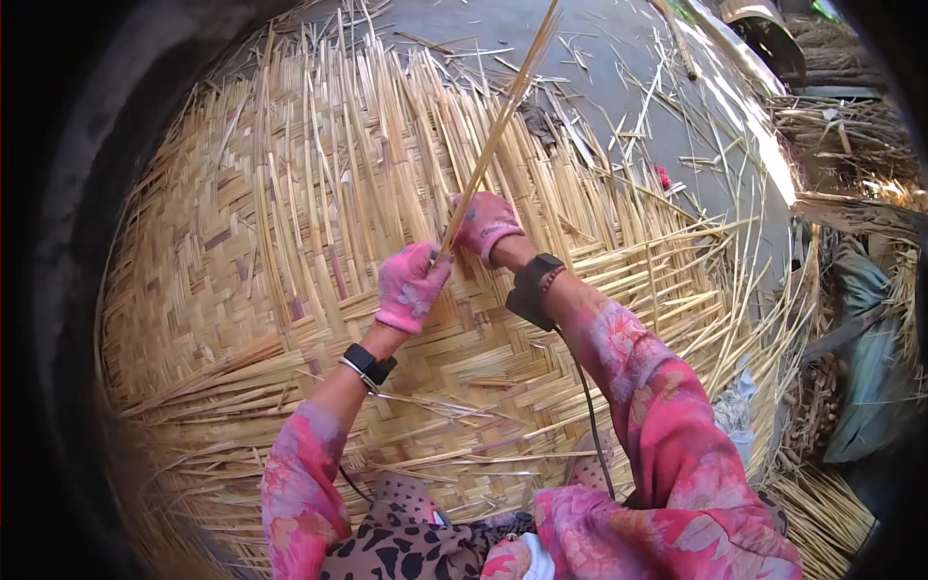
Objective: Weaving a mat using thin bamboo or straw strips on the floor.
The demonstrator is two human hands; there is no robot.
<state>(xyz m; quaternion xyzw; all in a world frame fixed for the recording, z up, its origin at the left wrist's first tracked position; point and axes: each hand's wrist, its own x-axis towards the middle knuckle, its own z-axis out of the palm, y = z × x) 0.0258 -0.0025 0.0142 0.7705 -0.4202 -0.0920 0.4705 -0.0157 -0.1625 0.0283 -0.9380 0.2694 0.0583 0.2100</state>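
Note:
My left hand, in a pink patterned glove, is closed on the lower end of a long split reed strip. The strip slants up and away to the far edge, its tip looking frayed. Just beyond, my right hand, also gloved in pink, is closed at the same strip; its fingertips are partly hidden. Both hands are above a large woven reed mat with a herringbone pattern. Unwoven reed ends fan out along its far side, and more loose reeds stick out at the right.
My shoes stand on the near part of the mat. Scraps of reed litter the grey floor beyond it. Bundled sticks and a blue-green cloth or sheet lie at the right. A crumpled pale plastic bag rests near the right edge.

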